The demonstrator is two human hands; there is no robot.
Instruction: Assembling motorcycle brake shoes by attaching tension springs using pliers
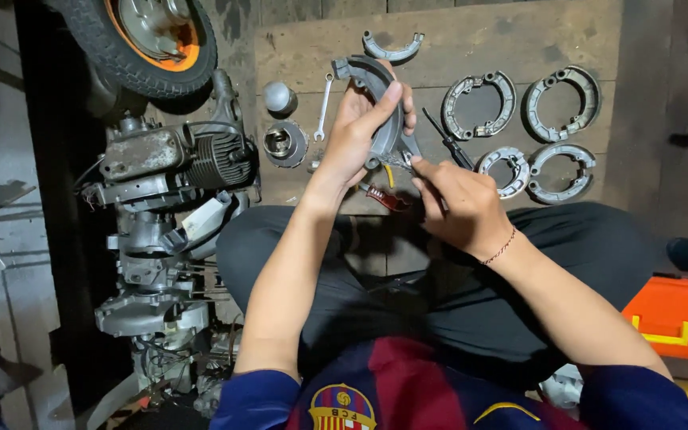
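Over our crossed legs, right at the middle of the view, we have a curved grey brake shoe (385, 103) up in the air, standing on end above the wooden board (471, 40). It is a crescent of dull cast metal, its upper end squared off near the top of the board, its lower end reaching down between our two hands.

Our left hand (357, 131) is wrapped around that shoe, fingers folded over its outer curve and the thumb laid along the inner edge, a firm closed grip. Our right hand (459, 207) sits just below and to the right, fingers pinched narrow at the shoe's lower end, where a small metal part shows; what exactly the fingertips hold we cannot tell. A thin red cord circles that wrist.

On the board, four more pairs of shoes lie flat to the right: pale ring-shaped brake shoe sets (479, 105). A single shoe (392, 49) lies at the top. A dark screwdriver (449, 142) lies near our right hand, red-handled pliers (384, 197) lie under the hands, and a slim spanner (323, 107) rests left of our left hand beside a round metal piston (279, 97). Further left sits an engine (177, 159) with a tyre (133, 40) above it, and an orange toolbox (674, 318) sits at far right.
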